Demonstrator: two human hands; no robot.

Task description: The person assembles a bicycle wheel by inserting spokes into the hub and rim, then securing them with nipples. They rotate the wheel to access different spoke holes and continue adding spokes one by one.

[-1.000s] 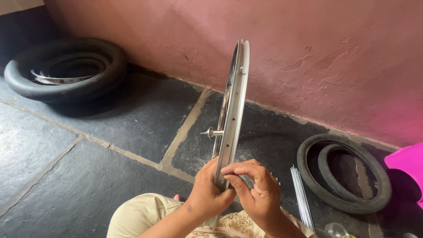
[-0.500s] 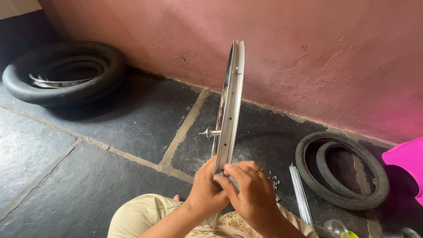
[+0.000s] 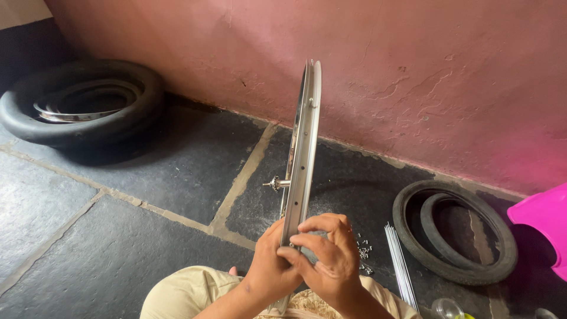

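Black rubber at far left: a fat tyre [image 3: 80, 103] lying flat on the dark stone floor [image 3: 147, 177], with a shiny metal ring [image 3: 77, 109] resting inside it. Pale mortar lines crossing the slabs toward the middle. Behind everything, a rough pink wall [image 3: 413, 71] with cracked plaster.

At centre, a bare metal wheel rim [image 3: 304, 147] standing upright on edge, seen almost edge-on, its lower end down at a knee in beige cloth [image 3: 189, 295]. Poking out from the rim's left side, a short axle end [image 3: 274, 184]. Low on the rim, the left hand [image 3: 274, 266] wrapped round the left edge, fingers closed on the metal. Just right of it, the right hand [image 3: 325, 257] curled over the rim's face, fingertips pinched tight together against the rim; too small to tell whether anything sits between them.

Right of the hands, a scatter of small metal nipples [image 3: 363, 251] on the floor, then a bundle of thin spokes [image 3: 398, 266] lying near. Further right, two thin tyres [image 3: 455, 233], one nested in the other, flat on the slabs. At the far right edge, a bright pink plastic tub [image 3: 540, 221], cut off by the frame.
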